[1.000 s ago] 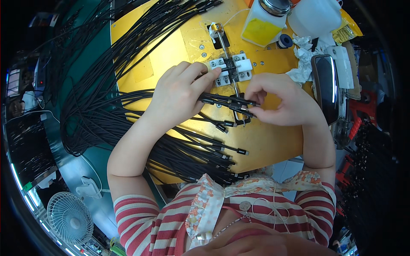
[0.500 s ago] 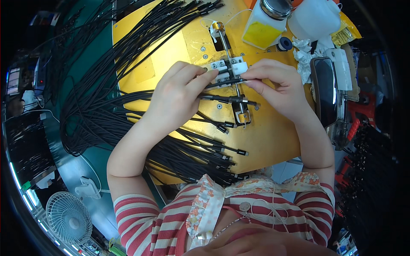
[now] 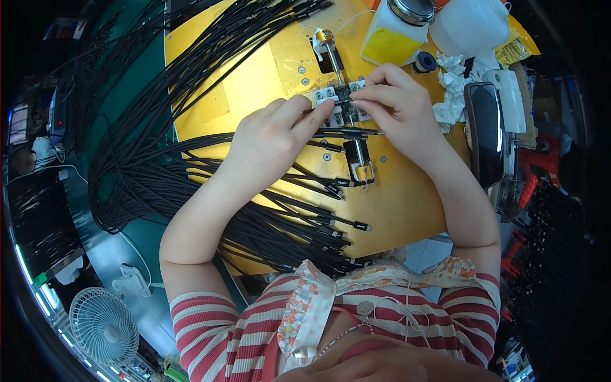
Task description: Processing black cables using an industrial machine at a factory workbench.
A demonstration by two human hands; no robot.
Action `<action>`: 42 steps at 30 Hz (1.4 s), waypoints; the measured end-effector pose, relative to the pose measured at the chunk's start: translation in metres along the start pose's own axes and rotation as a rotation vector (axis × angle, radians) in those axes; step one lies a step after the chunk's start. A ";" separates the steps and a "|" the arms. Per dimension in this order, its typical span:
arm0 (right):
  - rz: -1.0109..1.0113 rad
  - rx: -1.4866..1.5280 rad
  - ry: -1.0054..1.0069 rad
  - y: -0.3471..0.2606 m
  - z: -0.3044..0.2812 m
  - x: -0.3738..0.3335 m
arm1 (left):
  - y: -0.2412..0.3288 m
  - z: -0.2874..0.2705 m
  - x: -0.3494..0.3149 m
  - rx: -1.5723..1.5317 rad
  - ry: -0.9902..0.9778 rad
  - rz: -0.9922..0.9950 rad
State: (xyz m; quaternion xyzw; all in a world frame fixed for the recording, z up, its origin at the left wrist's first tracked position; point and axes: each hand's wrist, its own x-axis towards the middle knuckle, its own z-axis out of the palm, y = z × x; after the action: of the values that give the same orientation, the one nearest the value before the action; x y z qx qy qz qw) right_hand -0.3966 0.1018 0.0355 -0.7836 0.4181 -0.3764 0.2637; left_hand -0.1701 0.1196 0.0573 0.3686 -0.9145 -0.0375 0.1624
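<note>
A small clamp fixture (image 3: 323, 95) with pale screwed blocks sits mid-board, a metal rod (image 3: 334, 62) running through it lengthwise. Across its centre lies the thin end of a black cable (image 3: 342, 102). My left hand (image 3: 270, 137) comes from the left, thumb and index finger closed on the cable beside the left block. From the right, my right hand (image 3: 401, 105) pinches at the cable's tip, which its fingertips partly hide. Just nearer to me, other black cable ends (image 3: 351, 133) lie across the rod.
Black cable bundles (image 3: 216, 54) spread over the yellow board (image 3: 407, 210) and green table (image 3: 130, 245). At the far right stand a lidded jar (image 3: 394, 38) and a white container (image 3: 468, 28). Crumpled tissue (image 3: 450, 89) and a phone (image 3: 485, 130) lie on the right.
Both hands have shifted slightly away from me, the right one also leftward, bringing the held cable end over the fixture's centre. The white piece at the fixture's right side no longer shows.
</note>
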 end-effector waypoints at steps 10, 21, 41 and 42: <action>-0.124 -0.104 -0.005 0.000 0.000 -0.001 | -0.001 0.004 0.000 -0.012 0.004 0.001; 0.120 0.186 -0.257 -0.018 -0.029 -0.008 | -0.004 0.006 -0.002 -0.038 0.011 -0.005; 0.013 0.397 0.010 -0.014 -0.017 -0.007 | -0.003 -0.029 0.001 -0.351 -0.046 -0.019; 0.012 0.481 -0.064 -0.014 -0.019 -0.007 | -0.002 -0.040 0.000 -0.564 -0.209 -0.082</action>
State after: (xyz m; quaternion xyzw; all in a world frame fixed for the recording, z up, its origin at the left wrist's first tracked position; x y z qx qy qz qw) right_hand -0.4083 0.1133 0.0544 -0.7074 0.3123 -0.4385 0.4581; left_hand -0.1556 0.1207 0.0944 0.3399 -0.8641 -0.3343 0.1616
